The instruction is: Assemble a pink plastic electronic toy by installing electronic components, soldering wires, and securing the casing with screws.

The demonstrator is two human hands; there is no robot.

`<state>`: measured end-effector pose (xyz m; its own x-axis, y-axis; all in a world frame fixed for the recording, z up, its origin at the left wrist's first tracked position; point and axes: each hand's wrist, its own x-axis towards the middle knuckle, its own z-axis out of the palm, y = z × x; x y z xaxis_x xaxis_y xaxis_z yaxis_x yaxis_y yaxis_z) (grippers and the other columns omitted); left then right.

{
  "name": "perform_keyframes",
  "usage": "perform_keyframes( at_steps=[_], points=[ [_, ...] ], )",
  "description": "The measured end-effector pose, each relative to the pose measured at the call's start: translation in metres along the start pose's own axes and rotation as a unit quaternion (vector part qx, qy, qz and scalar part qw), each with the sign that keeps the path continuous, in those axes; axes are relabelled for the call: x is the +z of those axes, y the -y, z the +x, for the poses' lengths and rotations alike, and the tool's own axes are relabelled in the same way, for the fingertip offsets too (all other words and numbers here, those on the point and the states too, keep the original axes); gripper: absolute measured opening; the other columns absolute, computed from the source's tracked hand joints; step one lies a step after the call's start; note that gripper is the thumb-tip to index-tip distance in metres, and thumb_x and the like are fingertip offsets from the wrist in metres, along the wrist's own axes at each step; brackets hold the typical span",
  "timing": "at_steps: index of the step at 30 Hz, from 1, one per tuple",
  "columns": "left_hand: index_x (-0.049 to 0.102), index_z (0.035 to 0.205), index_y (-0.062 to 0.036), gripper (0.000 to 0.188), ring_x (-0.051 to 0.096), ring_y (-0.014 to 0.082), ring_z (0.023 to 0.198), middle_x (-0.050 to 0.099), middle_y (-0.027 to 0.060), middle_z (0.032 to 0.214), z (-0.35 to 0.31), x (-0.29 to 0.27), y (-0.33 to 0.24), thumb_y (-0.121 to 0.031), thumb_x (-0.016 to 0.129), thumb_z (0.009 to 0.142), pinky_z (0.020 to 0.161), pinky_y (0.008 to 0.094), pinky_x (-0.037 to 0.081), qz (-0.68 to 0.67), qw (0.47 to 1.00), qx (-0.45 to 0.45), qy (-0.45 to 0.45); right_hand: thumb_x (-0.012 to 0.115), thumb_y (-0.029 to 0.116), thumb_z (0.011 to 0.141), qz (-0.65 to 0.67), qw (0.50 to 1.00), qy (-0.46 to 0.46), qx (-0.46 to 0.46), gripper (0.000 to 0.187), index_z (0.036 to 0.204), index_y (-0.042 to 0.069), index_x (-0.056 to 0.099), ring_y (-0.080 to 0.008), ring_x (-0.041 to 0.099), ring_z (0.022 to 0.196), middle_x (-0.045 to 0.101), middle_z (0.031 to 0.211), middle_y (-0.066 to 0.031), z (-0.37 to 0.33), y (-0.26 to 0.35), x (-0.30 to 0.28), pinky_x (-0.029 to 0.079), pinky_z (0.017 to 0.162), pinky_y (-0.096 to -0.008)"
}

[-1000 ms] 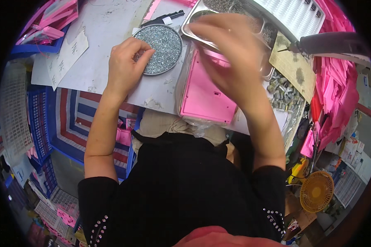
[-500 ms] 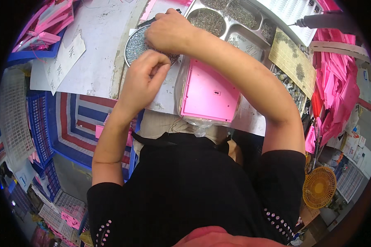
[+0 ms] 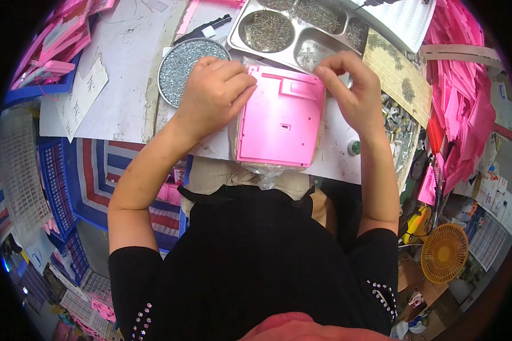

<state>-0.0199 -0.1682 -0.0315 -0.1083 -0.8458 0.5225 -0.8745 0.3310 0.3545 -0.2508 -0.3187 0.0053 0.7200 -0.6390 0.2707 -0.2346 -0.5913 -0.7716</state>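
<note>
A flat pink plastic panel (image 3: pixel 273 128) with a raised rectangle near its far edge lies before me on a pad wrapped in clear plastic (image 3: pixel 267 176). My left hand (image 3: pixel 216 91) is at the panel's far left corner, fingers curled together; whatever sits in its fingertips is hidden. At the far right corner, my right hand (image 3: pixel 355 94) has thumb and forefinger brought close together, and anything between them is too small to name. Left of the panel stands a round metal dish (image 3: pixel 160 79) heaped with small silvery parts, partly behind my left hand.
Beyond the panel is a steel compartment tray (image 3: pixel 233 37) holding small metal parts. A speckled yellowish sheet (image 3: pixel 389 79) lies to the right, near piled pink pieces (image 3: pixel 461 108). A small green-topped item (image 3: pixel 354 148) is by my right wrist. A blue crate (image 3: pixel 77 196) stands lower left.
My right hand has left the round dish and come right to the panel's far right corner. My left hand has moved from beside the dish to the far left corner.
</note>
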Motion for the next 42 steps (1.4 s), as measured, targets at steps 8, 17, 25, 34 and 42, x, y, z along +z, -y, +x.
perform_keyframes(
  at_steps=[8,17,25,34,42],
  points=[
    [0.073,0.098,-0.0076,0.015,0.066,0.0218,0.085,0.069,0.0038,0.093,-0.001,-0.012,-0.006,-0.010,0.074,0.084,0.086,0.0372,0.045,0.006,1.000,-0.014,0.024,0.070,0.010,0.096,-0.004,0.996,0.028,0.087,0.013,0.103,-0.001,0.070,-0.0120,0.062,0.081,0.070,0.091,-0.0039,-0.022,-0.028,-0.006,0.050,0.078,-0.0266],
    [0.074,0.108,-0.0050,0.021,0.062,0.0203,0.078,0.072,0.0074,0.103,-0.032,-0.024,0.003,-0.003,0.074,0.087,0.074,0.0315,0.049,-0.018,0.991,-0.133,-0.016,0.070,0.016,0.094,0.129,0.975,0.058,0.168,0.017,0.100,0.000,0.072,-0.0133,0.064,0.081,0.073,0.091,-0.0066,-0.017,-0.043,-0.007,0.052,0.078,-0.0297],
    [0.075,0.103,-0.0080,0.017,0.066,0.0253,0.085,0.072,0.0053,0.098,-0.046,-0.032,0.025,-0.013,0.074,0.087,0.084,0.0377,0.046,0.032,0.982,-0.184,-0.021,0.076,0.012,0.091,-0.109,0.992,0.057,-0.028,0.010,0.093,0.003,0.073,-0.0141,0.060,0.082,0.070,0.087,-0.0037,-0.011,-0.037,-0.003,0.048,0.076,-0.0302],
    [0.071,0.091,-0.0069,0.011,0.065,0.0285,0.085,0.067,0.0061,0.087,-0.044,-0.027,0.042,-0.017,0.074,0.088,0.082,0.0419,0.044,0.065,0.982,-0.167,0.055,0.074,0.010,0.085,-0.176,0.981,0.028,-0.075,0.012,0.091,0.004,0.066,-0.0312,0.056,0.084,0.063,0.087,-0.0102,-0.042,-0.008,-0.005,0.045,0.077,-0.0415],
    [0.066,0.085,-0.0034,0.017,0.063,0.0310,0.079,0.065,0.0106,0.084,-0.042,-0.025,0.046,-0.018,0.069,0.093,0.075,0.0443,0.043,0.057,0.981,-0.180,0.033,0.079,0.010,0.079,-0.162,0.976,0.037,-0.139,0.017,0.090,0.009,0.067,-0.0287,0.059,0.087,0.065,0.090,-0.0050,-0.062,-0.005,0.011,0.047,0.079,-0.0393]
  ],
)
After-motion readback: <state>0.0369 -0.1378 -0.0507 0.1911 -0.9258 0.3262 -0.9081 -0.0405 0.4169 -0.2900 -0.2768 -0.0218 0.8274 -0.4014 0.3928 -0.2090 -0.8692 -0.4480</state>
